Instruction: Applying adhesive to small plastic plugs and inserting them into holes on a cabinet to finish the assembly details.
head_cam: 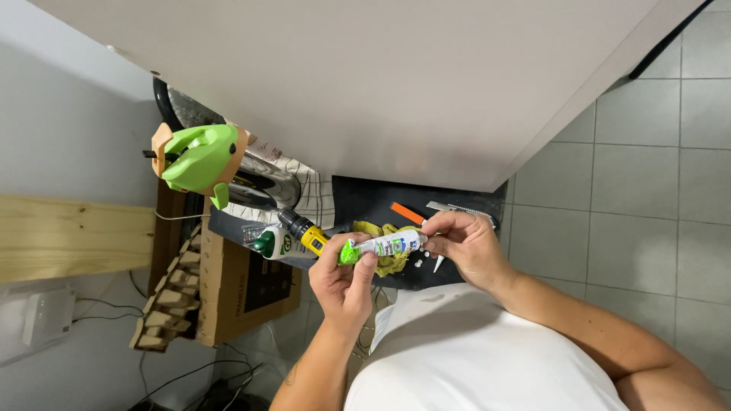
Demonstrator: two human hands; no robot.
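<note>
**Tech 1:** Surfaces first, largest down. What is in view?

**Tech 2:** White panel point(396, 84) fills the upper part of the view. Grey floor tiles point(647, 175) lie to the right. A pale timber beam point(68, 236) runs along the left wall. A brown cardboard box point(244, 285) sits below the beam's end, next to a black mat point(373, 202).

**Tech 1:** Items on or near the mat?

**Tech 2:** A green plastic tool on a cardboard backing point(199, 156) stands at upper left. A checked cloth point(308, 194) lies beside it. A yellow rag point(388, 259) rests on the mat, partly behind the tube. An orange-handled tool point(407, 214) lies just above the rag. A green-and-white bottle point(276, 243) and a yellow-and-black tool point(306, 230) lie just left of the hands.

**Tech 1:** Hand status?

**Tech 2:** Left hand point(344, 281) is closed around the green end of a small white tube point(384, 246), thumb and fingers pinching it. Right hand point(464, 243) grips the opposite end with curled fingertips. The tube is held level between both hands, above the rag and mat.
</note>
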